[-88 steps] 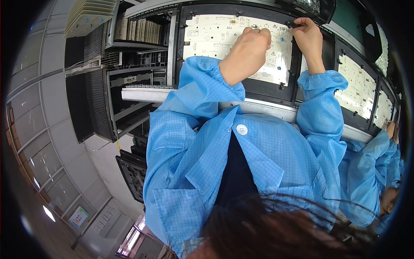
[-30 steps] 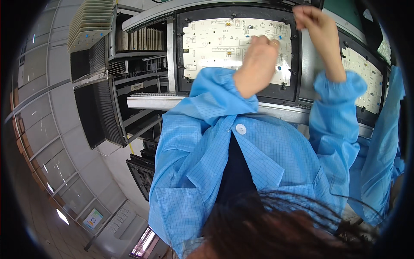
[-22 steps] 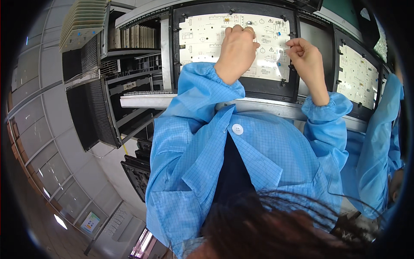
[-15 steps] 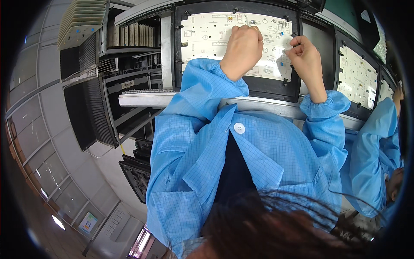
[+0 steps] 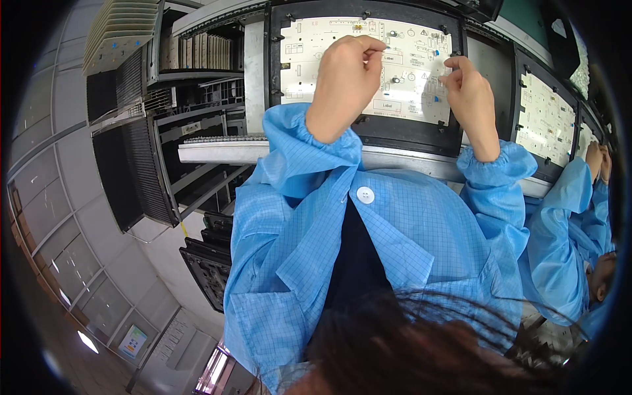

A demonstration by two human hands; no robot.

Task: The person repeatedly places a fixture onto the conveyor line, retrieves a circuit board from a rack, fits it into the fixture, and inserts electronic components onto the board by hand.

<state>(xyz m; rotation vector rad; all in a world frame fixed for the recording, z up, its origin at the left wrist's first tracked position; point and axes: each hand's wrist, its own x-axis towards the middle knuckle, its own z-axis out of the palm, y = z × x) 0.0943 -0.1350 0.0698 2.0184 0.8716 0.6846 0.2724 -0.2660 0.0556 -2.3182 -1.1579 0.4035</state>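
Note:
A cream circuit board (image 5: pixel 421 108) with printed markings and small parts lies in a black frame (image 5: pixel 408 139) in front of me. My left hand (image 5: pixel 345 79) is over the board's middle, thumb and forefinger pinched together. Whatever lies between those fingertips is too small to name. At the board's right edge, my right hand (image 5: pixel 473 99) is also closed in a pinch, its fingertips near a blue part (image 5: pixel 436 53); what it holds, if anything, cannot be made out. Two dark round parts, an upper one (image 5: pixel 394 33) and a lower one (image 5: pixel 395 80), stand just right of my left hand.
Another framed board (image 5: pixel 546 118) lies to the right, with a co-worker's hands (image 5: pixel 598 161) farther along. On the left are a rack of upright boards (image 5: pixel 201 52) and a stack of boards (image 5: pixel 122 39). A metal rail (image 5: pixel 408 157) runs along the near side.
My left hand has drawn left and turned, uncovering the lower round part. The right hand stays almost in place. At far right, the co-worker's hands have shifted.

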